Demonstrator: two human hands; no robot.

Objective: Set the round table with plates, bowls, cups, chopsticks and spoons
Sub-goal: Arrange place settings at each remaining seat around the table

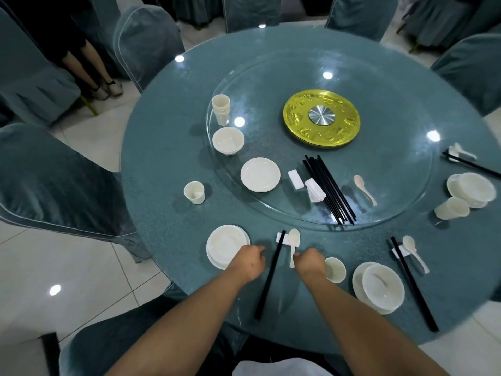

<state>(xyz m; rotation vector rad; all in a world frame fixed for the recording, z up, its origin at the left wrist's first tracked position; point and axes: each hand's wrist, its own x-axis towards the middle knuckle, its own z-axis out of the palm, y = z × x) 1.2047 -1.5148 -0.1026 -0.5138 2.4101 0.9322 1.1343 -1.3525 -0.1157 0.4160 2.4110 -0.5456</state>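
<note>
At the near place setting, a white bowl on a plate (226, 246) sits left of black chopsticks (268, 275), whose tips lie on a white rest (282, 237). A white spoon (294, 238) lies on the same rest. My left hand (250, 263) hovers between the plate and the chopsticks, fingers curled with nothing in them. My right hand (310, 261) has curled fingers at the spoon's handle and seems to pinch it. A white cup (335, 270) stands just right of that hand.
The glass turntable (393, 207) carries stacked cups (221, 108), a bowl (228, 140), a plate (260, 174), rests (314, 189), several chopsticks (329, 188) and a spoon (364, 189). A lone cup (194, 192) stands left. Set places lie at right (379, 287). Chairs ring the table.
</note>
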